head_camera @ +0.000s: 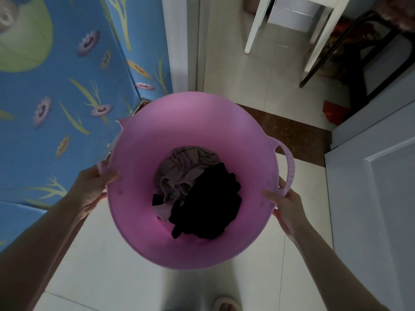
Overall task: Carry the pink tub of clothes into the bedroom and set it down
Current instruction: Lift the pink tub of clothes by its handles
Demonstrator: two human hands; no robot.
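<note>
While held, tub [139, 232] nr doorway [280, 129]

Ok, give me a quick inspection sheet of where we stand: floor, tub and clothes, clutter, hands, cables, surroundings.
Surface: pale tiled floor, with a dark brown threshold strip ahead at a doorway.
Job's things: pink tub held above the floor, not yet set down; a grey-mauve garment and a black garment lie in its bottom.
Clutter: a red item on the floor past the threshold, right; too small to identify.
Grippers: left hand grips the tub's left rim; right hand grips the right rim beside the handle.
Cables: nothing seen.
Surroundings: blue flowered panel left, white furniture legs ahead, dark frame and grey door right.
</note>
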